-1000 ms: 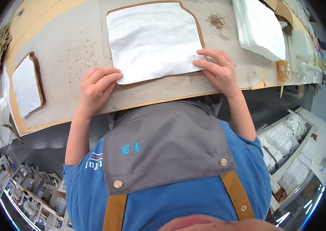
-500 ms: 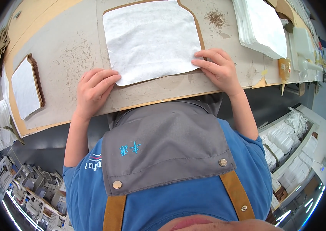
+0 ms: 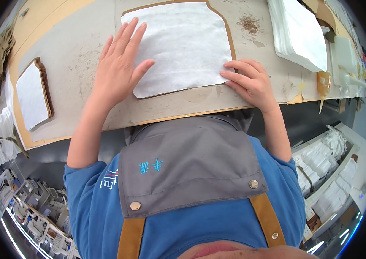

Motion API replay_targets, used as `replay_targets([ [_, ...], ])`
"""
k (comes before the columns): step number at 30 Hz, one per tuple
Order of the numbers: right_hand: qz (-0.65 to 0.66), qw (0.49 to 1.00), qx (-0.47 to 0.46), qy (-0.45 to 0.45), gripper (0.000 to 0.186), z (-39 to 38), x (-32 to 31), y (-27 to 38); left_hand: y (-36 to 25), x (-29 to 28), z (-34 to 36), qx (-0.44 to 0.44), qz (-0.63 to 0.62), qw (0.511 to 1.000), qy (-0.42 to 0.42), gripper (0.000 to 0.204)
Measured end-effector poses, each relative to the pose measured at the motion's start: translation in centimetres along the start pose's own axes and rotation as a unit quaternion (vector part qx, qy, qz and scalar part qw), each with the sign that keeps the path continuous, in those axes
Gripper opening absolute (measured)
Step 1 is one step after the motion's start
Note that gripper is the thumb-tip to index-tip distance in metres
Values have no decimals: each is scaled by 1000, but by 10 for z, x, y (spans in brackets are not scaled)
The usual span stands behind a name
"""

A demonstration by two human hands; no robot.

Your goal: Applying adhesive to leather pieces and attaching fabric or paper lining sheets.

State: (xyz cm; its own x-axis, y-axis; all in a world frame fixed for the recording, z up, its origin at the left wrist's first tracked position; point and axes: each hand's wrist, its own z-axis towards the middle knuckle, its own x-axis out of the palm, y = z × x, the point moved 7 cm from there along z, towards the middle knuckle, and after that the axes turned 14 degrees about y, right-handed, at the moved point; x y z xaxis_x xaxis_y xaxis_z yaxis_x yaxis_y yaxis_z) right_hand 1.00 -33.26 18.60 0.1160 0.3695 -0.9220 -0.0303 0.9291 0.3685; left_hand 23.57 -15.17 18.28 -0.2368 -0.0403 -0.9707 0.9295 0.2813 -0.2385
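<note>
A white sheet (image 3: 183, 47) of thin, fabric-like material lies flat on a slightly larger brown piece (image 3: 231, 36), whose border shows along the top, right and bottom edges. My left hand (image 3: 120, 64) is over the sheet's left edge, open, with fingers stretched toward the upper left corner and thumb out to the side. Whether its palm touches the sheet, I cannot tell. At the lower right corner my right hand (image 3: 252, 82) rests its slightly bent, parted fingertips on the sheet's edge.
A thick stack of white sheets (image 3: 299, 39) stands at the right, with an amber glue bottle (image 3: 323, 84) below it at the table edge. Farther left lies a smaller stack of brown pieces topped with white (image 3: 32, 97). White bundles (image 3: 325, 151) fill a bin at lower right.
My left hand has left the lower left corner and moved up along the left edge, its fingers spreading out. My right hand stays at the lower right corner.
</note>
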Motion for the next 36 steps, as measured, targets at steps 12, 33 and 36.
replay_targets([
  [12,-24,1000,19,6,24,-7,5,-3,-54,28,16,161,96,968,164,92],
  [33,-36,998,52,-20,37,-43,4,-1,-112,52,63,420,41,872,247,81],
  [36,-31,998,48,-21,36,-43,2,0,-103,53,85,443,44,860,251,82],
])
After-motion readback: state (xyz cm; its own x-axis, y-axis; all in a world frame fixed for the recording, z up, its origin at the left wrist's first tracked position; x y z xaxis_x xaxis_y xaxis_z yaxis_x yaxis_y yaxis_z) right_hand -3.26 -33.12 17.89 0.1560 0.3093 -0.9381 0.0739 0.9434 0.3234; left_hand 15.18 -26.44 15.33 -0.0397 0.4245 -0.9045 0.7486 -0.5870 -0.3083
